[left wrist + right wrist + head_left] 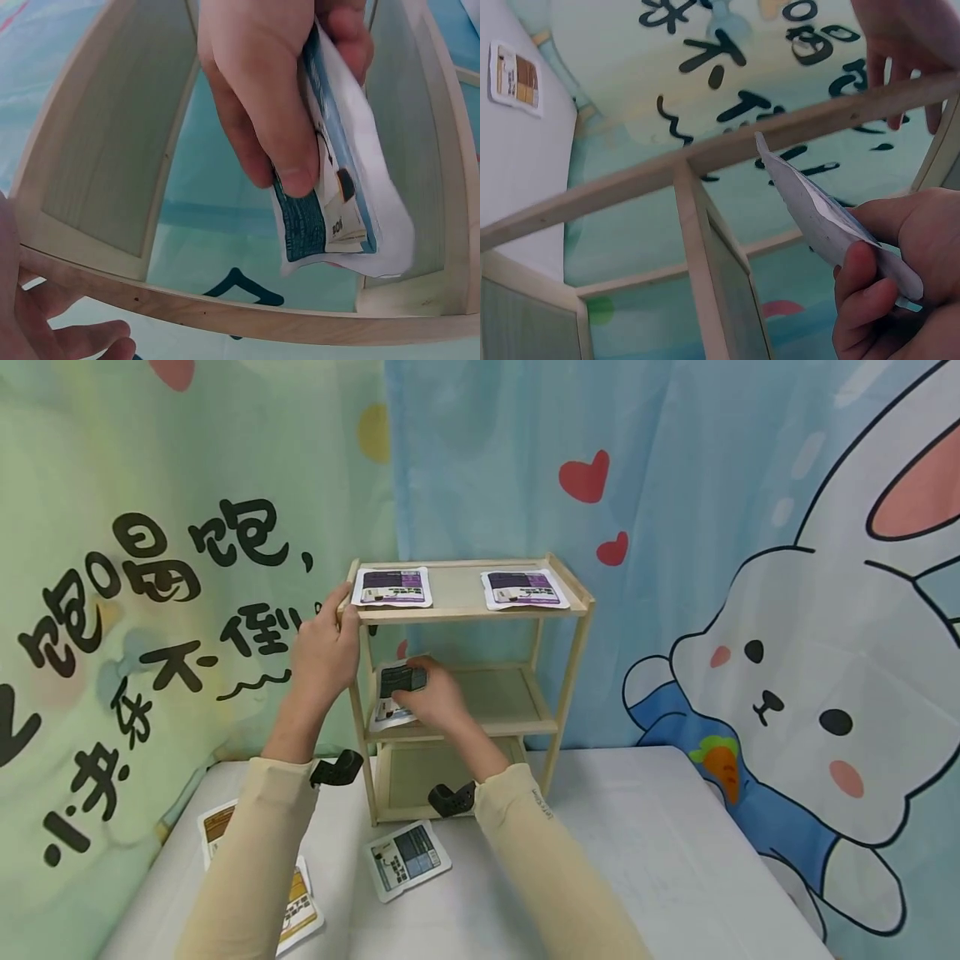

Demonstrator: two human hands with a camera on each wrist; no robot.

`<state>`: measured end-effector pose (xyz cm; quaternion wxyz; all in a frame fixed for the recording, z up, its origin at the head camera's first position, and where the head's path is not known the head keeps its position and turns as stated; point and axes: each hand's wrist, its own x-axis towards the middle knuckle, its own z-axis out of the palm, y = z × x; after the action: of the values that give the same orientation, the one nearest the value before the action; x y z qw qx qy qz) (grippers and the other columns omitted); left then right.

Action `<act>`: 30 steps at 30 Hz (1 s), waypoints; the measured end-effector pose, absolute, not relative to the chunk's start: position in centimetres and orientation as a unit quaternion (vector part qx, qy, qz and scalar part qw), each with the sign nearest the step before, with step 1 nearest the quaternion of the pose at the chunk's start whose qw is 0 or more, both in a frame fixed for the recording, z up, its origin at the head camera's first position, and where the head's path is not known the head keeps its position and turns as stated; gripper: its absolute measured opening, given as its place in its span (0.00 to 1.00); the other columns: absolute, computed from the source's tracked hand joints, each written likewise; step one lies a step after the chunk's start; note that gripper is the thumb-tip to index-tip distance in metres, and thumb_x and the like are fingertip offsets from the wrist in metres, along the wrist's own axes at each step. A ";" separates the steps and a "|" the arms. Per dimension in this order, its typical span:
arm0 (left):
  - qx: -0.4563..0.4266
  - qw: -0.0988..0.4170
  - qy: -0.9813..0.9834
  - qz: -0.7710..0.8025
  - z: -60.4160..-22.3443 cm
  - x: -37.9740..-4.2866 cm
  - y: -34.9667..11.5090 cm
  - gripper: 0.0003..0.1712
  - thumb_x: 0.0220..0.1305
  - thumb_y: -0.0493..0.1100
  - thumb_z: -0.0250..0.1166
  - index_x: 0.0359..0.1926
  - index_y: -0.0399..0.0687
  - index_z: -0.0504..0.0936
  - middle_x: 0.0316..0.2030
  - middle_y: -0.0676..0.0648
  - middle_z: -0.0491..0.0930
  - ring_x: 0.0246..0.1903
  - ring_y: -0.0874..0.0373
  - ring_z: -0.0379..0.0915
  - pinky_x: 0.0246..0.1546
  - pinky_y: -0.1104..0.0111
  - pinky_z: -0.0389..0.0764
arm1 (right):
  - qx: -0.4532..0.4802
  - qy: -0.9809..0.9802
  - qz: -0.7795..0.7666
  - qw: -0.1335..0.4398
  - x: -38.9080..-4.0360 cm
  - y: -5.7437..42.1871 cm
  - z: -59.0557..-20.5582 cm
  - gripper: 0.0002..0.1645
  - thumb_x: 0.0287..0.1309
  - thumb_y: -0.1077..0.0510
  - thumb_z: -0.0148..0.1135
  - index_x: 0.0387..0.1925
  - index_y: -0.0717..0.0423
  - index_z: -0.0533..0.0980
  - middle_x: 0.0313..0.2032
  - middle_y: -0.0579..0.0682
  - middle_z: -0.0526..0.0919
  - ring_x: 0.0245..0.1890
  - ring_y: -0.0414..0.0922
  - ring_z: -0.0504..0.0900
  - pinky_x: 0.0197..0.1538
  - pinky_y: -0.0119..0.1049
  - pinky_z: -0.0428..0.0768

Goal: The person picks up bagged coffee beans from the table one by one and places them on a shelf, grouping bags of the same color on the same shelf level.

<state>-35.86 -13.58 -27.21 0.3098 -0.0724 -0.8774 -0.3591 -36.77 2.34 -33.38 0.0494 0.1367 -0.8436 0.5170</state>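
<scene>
A small three-tier wooden shelf rack (457,612) stands on the table. My left hand (326,643) grips its top left corner; in the right wrist view, the fingers of that left hand (911,82) reach over a wooden rail. Inside the rack, at the left of the middle tier, my right hand (438,693) pinches a white flat pouch (392,703) with a dark teal label. The left wrist view shows this pouch (330,202) tilted, its thumb-side label partly covered. Two purple-labelled pouches, one left (392,588) and one right (525,590), lie on the top tier.
Before the rack a blue-grey-labelled pouch (408,860) lies on the white tablecloth (600,860). Brown-labelled (217,824) and yellow-labelled (302,910) pouches lie at the left, partly behind my left sleeve. A printed curtain (480,460) hangs behind the rack.
</scene>
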 end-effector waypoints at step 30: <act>-0.073 0.313 -0.869 -0.375 -27.3 -35.9 -13.5 0.30 0.74 0.51 0.37 0.72 0.53 0.64 0.17 0.43 0.66 0.15 0.52 0.55 0.18 0.61 0.58 | 0.082 -0.830 0.551 -0.025 -40.0 1.4 -34.7 0.34 0.56 0.64 0.66 0.64 0.62 0.68 0.63 0.62 0.66 0.18 0.43 0.72 0.32 0.45 0.80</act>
<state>-35.87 -13.45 -27.34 0.3131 -0.0734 -0.8693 -0.3754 -40.01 1.41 -34.70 -0.0249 0.0817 -0.8300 0.5512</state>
